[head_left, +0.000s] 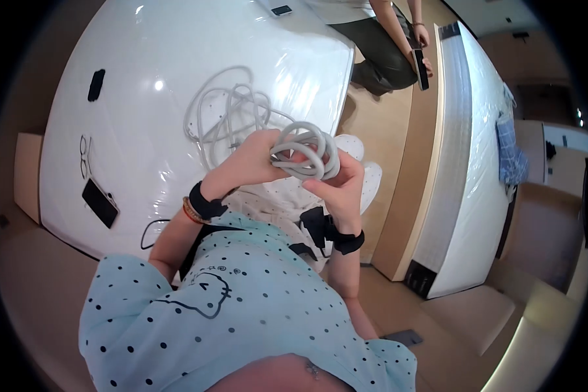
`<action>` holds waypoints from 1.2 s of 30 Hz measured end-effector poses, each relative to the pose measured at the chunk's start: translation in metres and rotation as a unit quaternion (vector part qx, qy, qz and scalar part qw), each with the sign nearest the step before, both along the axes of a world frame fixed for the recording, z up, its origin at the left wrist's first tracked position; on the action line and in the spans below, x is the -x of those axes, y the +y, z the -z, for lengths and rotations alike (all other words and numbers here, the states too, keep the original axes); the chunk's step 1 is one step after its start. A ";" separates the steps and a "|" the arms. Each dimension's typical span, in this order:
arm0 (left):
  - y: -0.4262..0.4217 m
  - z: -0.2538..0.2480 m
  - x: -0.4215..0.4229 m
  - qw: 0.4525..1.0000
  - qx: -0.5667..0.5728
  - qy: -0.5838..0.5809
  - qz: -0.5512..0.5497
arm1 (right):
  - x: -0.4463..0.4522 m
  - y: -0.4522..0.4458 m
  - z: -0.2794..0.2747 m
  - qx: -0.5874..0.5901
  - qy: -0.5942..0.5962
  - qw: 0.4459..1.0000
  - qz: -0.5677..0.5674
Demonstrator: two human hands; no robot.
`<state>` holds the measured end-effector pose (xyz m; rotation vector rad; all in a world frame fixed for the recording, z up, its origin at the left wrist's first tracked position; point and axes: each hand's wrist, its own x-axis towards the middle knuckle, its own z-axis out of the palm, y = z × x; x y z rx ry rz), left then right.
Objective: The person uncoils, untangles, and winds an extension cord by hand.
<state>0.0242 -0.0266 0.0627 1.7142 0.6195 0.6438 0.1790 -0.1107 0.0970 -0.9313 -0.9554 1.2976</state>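
Note:
A light grey cable [307,151] is wound into a small coil between my two hands, above my lap. My left hand [253,157] is closed on the coil's left side. On the right side, my right hand [343,186] has its fingers wrapped round the coil, the thumb at its lower edge. The rest of the cable lies in loose, tangled loops on the plastic-covered mattress [144,130], just beyond my left hand. Black straps go round both wrists.
On the mattress lie a dark phone [100,202], glasses [83,157], a black object [97,85] and another phone [281,10]. At the upper right, another person's hands [424,62] hold a phone. A second mattress [467,163] stands right, with blue checked cloth [511,153].

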 end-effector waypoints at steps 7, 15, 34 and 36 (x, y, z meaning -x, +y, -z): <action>-0.011 0.001 0.000 0.997 -0.026 0.060 -0.048 | 0.003 0.005 0.008 -0.010 0.046 0.999 0.001; -0.016 0.017 -0.009 0.991 -0.109 -0.024 -0.074 | 0.015 0.002 0.008 -0.018 0.167 0.986 0.011; -0.013 -0.005 -0.006 0.988 -0.007 -0.101 0.118 | 0.009 0.012 -0.015 -0.209 -0.111 0.971 -0.020; -0.012 -0.005 -0.007 0.987 -0.063 -0.094 0.110 | 0.008 0.009 -0.007 -0.213 -0.091 0.973 0.008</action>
